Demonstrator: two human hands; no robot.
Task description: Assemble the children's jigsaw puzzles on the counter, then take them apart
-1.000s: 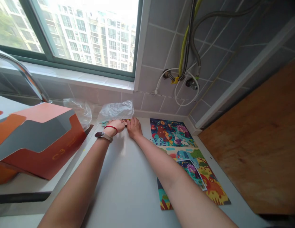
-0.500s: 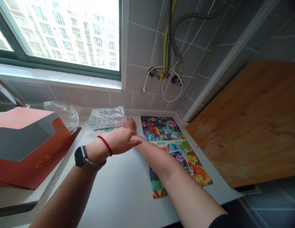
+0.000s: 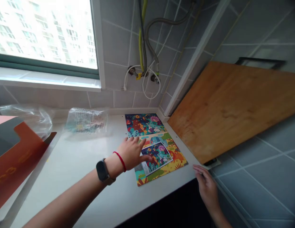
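Observation:
My left hand, with a red cord and a watch at the wrist, is spread open, palm down. Its fingers are over the left part of a bright animal picture board and its thumb over a small picture card lying on that board. Whether it touches them I cannot tell. Behind lies a dark-blue picture board. Off to the right, my right hand is by the counter's front edge, fingers extended and loosely bent, with nothing visible in it.
A clear plastic bag with colourful pieces lies on the white counter. Another crumpled clear bag is behind an orange box at left. A wooden panel leans at right. Hoses hang on the tiled wall.
My right hand has left the plastic bag and swung right to the counter's front edge. My left hand has moved right over the picture boards. The view has turned right.

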